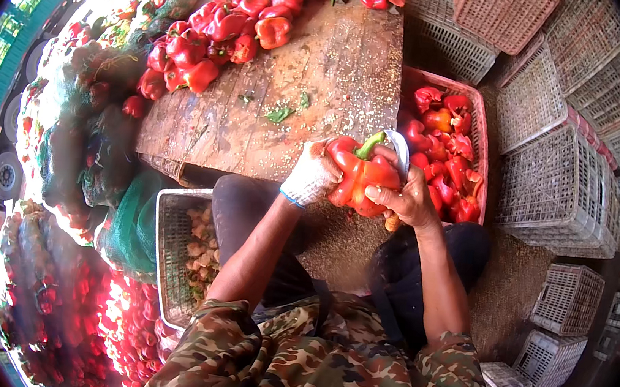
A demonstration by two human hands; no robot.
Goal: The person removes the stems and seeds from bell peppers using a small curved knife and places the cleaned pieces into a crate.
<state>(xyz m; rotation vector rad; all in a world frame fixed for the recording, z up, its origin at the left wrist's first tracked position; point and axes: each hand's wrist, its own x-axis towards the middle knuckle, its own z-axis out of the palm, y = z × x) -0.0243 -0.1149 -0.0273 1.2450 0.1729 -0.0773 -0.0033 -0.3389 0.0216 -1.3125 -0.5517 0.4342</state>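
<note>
A red bell pepper (362, 182) with a green stem (372, 144) is held between my two hands, over the near right corner of a wooden board (352, 72). My left hand (311, 175), in a white knitted glove with an orange patch, grips the pepper's left side. My bare right hand (415, 201) holds a small curved knife (400, 149); its blade rises beside the stem and its orange-brown handle (392, 222) shows below the palm. The right thumb presses on the pepper's front. Fingers behind the pepper are partly hidden.
Whole red peppers (226, 26) are heaped along the board's far left edge. Opened peppers (453, 169) fill a red crate (484, 127) at right. A white crate (163, 251) by my left leg holds pepper cores (204, 244). Mesh sacks (68, 126) line the left; stacked crates (543, 183) the right.
</note>
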